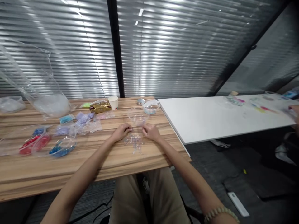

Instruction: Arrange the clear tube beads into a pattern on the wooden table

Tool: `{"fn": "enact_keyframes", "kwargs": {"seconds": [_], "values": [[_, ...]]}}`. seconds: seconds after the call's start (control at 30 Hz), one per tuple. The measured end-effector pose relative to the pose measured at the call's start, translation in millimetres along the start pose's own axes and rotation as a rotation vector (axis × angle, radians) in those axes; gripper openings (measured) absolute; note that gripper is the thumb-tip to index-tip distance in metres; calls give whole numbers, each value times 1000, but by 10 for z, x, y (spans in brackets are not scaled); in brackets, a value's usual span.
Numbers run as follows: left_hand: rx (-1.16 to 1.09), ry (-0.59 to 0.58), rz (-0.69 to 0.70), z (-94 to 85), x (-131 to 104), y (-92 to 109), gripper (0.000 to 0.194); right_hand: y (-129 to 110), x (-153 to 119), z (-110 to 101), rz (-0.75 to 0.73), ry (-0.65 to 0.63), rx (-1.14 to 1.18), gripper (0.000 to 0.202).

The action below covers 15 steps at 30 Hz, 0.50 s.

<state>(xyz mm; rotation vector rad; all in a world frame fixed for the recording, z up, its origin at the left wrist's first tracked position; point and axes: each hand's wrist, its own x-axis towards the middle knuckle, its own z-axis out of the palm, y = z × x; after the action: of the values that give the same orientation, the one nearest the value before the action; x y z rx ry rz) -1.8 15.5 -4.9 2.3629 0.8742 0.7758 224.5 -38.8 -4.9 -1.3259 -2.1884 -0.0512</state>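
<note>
My left hand [121,131] rests at the wooden table [112,158], its fingers pinched together beside a clear bowl. Opposite it, my right hand [151,131] is closed at the near right side of the bowl. What either hand holds, if anything, is too small to make out. The clear bowl [138,117] stands just beyond my fingertips. Between my wrists lies a small loose pile of thin, clear and purplish pieces [135,142].
Behind the bowl are a lidded tub [151,107], a small round tin [140,101], a paper cup [113,102] and a gold packet [100,106]. Purple bags [84,119] and blue slime [61,149] lie left. A white table [198,121] adjoins on the right.
</note>
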Motion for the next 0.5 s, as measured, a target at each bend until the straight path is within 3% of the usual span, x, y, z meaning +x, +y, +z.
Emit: {"fn": "enact_keyframes", "kwargs": {"seconds": [0.5], "values": [[9,-19,1,-35,104,-17,30,-57,86,-70,226,-79,-136,18]]}}
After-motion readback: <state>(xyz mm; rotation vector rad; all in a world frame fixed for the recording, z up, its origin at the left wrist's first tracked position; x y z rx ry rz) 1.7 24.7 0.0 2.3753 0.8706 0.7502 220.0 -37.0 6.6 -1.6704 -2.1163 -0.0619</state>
